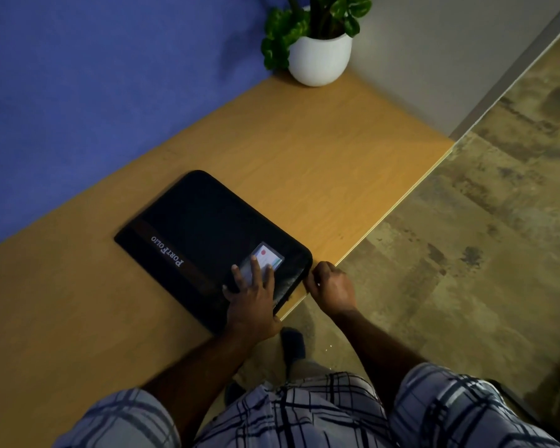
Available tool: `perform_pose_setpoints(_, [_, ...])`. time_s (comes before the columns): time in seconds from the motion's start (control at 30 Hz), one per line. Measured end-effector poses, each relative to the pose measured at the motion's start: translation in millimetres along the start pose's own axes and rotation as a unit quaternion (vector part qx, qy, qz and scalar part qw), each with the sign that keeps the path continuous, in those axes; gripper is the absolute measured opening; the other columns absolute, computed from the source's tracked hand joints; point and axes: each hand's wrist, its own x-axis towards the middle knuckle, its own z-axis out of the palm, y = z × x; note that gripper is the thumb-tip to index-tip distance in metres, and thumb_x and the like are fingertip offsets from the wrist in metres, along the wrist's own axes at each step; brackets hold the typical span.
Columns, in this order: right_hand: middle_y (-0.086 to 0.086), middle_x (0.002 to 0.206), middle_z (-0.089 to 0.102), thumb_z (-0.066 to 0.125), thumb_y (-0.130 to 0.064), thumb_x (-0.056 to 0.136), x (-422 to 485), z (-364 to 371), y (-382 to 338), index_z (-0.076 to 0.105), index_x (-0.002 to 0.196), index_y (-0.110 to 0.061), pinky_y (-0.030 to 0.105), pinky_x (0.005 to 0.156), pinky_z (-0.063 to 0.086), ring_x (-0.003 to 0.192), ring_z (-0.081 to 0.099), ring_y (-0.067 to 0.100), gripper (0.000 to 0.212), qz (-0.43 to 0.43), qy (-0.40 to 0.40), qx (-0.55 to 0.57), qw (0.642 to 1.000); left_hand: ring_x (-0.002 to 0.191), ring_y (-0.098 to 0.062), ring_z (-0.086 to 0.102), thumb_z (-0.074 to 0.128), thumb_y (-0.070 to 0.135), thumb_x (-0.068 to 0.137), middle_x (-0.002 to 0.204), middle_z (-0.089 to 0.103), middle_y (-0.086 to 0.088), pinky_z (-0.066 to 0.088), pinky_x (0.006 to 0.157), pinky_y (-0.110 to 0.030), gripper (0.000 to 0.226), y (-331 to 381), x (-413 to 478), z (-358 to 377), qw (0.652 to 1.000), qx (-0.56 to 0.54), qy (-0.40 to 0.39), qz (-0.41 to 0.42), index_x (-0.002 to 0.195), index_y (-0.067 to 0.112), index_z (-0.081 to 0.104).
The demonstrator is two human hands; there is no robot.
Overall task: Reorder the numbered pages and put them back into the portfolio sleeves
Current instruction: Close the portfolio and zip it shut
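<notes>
A black zipped portfolio [204, 227] with white "PortFolio" lettering lies closed on the wooden table, its near corner at the table's front edge. A small card window [270, 255] sits on its cover. My left hand [253, 295] lies flat on the cover by that window, fingers straight and spread. My right hand [332, 286] is at the portfolio's right corner, fingers curled at its zipped edge; what they pinch is hidden. No numbered pages show.
The wooden table [320, 163] runs diagonally along a blue wall. A white pot with a green plant [319, 56] stands at its far corner. The table's front edge [395, 208] drops to a mottled floor on the right.
</notes>
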Motion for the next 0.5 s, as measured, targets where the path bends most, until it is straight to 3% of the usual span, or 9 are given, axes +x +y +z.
perform_pose_setpoints(0.13, [-0.005, 0.069, 0.052, 0.059, -0.030, 0.097, -1, 1, -1, 0.061, 0.082, -0.016, 0.018, 0.051, 0.032, 0.053, 0.045, 0.008, 0.020, 0.014, 0.012, -0.026, 1.000, 0.143, -0.057, 0.000, 0.061, 0.066, 0.079, 0.161, -0.013, -0.019, 0.027, 0.110, -0.067, 0.113, 2, -1, -8, 0.999, 0.038, 0.003, -0.001, 0.156, 0.019, -0.006])
perform_pose_setpoints(0.23, [-0.008, 0.065, 0.048, 0.059, -0.031, 0.096, -2, 2, -1, 0.060, 0.078, -0.017, 0.016, 0.049, 0.028, 0.050, 0.041, 0.007, 0.023, 0.006, 0.024, -0.024, 0.999, 0.141, -0.045, 0.021, 0.060, 0.079, 0.071, 0.161, 0.005, -0.018, 0.028, 0.111, -0.057, 0.121, -5, 12, -27, 0.994, 0.084, 0.059, 0.027, 0.156, 0.016, 0.002])
perform_pose_setpoints(0.4, [-0.002, 0.062, 0.052, 0.045, -0.035, 0.095, -3, 2, 0, 0.058, 0.074, -0.014, 0.021, 0.047, 0.030, 0.046, 0.041, 0.011, 0.033, -0.039, 0.068, 0.003, 0.997, 0.150, -0.035, -0.015, 0.061, 0.084, 0.065, 0.164, -0.018, -0.009, 0.003, 0.117, -0.065, 0.133, 7, 63, -56, 0.969, 0.154, 0.079, 0.178, 0.157, 0.020, -0.010])
perform_pose_setpoints(0.5, [-0.001, 0.062, 0.053, 0.046, -0.035, 0.096, 0, 4, 4, 0.059, 0.074, -0.014, 0.023, 0.046, 0.032, 0.046, 0.042, 0.012, 0.033, -0.057, 0.066, 0.001, 0.996, 0.150, -0.036, -0.012, 0.065, 0.081, 0.064, 0.165, -0.001, -0.006, 0.003, 0.114, -0.070, 0.126, 18, 79, -67, 0.967, 0.166, 0.031, 0.189, 0.157, 0.024, 0.002])
